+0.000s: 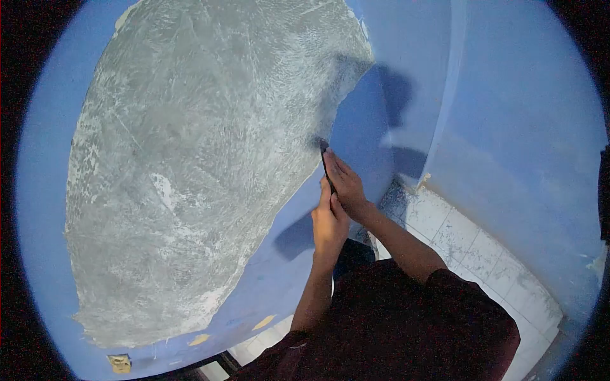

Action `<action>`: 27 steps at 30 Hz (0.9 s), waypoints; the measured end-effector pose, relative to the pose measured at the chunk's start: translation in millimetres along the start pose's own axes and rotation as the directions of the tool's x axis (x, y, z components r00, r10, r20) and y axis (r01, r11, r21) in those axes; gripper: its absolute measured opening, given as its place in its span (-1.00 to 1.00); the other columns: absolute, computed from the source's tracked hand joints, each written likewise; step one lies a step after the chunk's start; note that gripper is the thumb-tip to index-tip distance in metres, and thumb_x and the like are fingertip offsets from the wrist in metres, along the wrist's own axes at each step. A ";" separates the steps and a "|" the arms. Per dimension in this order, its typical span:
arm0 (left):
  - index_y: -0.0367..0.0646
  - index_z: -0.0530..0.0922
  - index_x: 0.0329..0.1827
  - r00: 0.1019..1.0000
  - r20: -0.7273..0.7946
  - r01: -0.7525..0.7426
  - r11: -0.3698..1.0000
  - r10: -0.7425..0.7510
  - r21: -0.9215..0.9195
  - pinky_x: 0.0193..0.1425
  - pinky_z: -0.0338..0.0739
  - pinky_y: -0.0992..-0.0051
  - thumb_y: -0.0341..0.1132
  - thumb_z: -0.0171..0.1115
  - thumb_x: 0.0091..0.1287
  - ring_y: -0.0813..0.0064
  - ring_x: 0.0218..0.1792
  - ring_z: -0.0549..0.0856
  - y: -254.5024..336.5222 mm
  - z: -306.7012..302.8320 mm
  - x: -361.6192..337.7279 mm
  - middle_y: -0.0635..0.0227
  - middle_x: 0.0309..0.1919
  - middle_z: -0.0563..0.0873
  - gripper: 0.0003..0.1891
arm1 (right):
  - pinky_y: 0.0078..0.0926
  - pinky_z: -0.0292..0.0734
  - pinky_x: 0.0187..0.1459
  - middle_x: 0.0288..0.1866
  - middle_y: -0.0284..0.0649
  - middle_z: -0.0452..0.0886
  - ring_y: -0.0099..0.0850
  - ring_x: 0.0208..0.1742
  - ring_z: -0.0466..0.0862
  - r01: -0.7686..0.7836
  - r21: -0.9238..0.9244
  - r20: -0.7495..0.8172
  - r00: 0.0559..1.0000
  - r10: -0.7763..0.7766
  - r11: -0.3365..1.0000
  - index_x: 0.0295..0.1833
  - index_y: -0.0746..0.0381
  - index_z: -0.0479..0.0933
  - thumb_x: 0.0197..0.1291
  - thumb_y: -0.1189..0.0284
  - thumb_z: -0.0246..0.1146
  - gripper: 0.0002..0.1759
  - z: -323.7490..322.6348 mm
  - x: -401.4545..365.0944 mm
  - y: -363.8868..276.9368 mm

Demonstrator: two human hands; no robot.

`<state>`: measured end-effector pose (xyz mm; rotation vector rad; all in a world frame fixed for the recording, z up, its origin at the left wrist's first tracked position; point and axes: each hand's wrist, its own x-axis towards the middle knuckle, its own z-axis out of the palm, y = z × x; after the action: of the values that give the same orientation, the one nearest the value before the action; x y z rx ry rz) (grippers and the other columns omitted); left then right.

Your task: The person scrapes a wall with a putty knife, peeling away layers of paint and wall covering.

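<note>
Both hands are closed around a dark, narrow scraper [328,170], seen nearly edge-on. My right hand [347,186] is the higher one, its fingers stretched along the tool toward the tip. Below it, my left hand [329,223] wraps the lower end, which is mostly hidden in the grip. The scraper's tip meets the wall where the blue paint [359,120] borders a large bare grey patch [190,146]. This patch has a rough, streaked surface with whitish smears and a ragged paint edge.
To the right, a second blue wall [515,127] meets this one at a corner. White floor tiles [489,251] with grey debris lie below. Small yellowish chipped spots [264,322] and a beige wall fitting [119,364] show low on the wall.
</note>
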<state>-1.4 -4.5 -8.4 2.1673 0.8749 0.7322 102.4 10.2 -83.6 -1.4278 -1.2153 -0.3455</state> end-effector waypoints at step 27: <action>-0.28 0.26 0.41 0.996 -0.023 0.087 0.996 -0.087 -0.021 0.08 0.53 0.27 -0.45 -0.12 0.46 -0.02 0.13 0.61 12.6 5.1 -2.3 -0.25 0.06 0.58 -0.55 | -0.21 0.40 0.30 0.41 0.19 0.27 0.03 0.40 0.36 0.029 -0.001 0.077 0.997 -0.029 1.000 0.42 0.45 0.15 0.16 0.53 0.12 -0.32 -3.2 2.0 8.2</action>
<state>5.3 -15.0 -2.5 2.0931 0.9643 0.7215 111.1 10.1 -85.6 -1.4379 -1.2992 -0.3139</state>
